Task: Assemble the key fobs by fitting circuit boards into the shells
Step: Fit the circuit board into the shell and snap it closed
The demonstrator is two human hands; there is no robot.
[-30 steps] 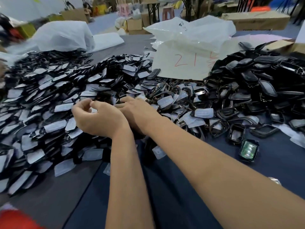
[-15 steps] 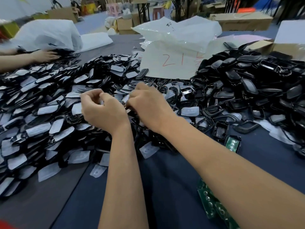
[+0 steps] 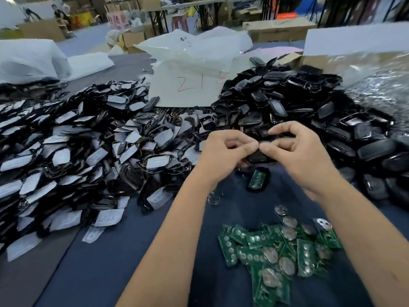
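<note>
We pinch a black shell (image 3: 259,156) between left hand (image 3: 223,151) and right hand (image 3: 294,149), fingers curled, above the bench (image 3: 132,251) for alignment. Circuit boards (image 3: 276,251) lie at five o'clock, within easy reach.

On the table (image 3: 93,273), left: a heap of shells with pads (image 3: 66,156). Right: a second heap of shells (image 3: 309,111), reaching back to a marked sheet (image 3: 188,87) under plastic bags (image 3: 194,47). Between the heaps, raised over the near edge of the right one: left hand (image 3: 223,156) and right hand (image 3: 303,154), fingertips touching, pinching one shell (image 3: 259,156) (mostly hidden). Just below them: a shell with a board in it (image 3: 257,179). Nearest, between the forearms: a pile of circuit boards (image 3: 278,251).
</note>
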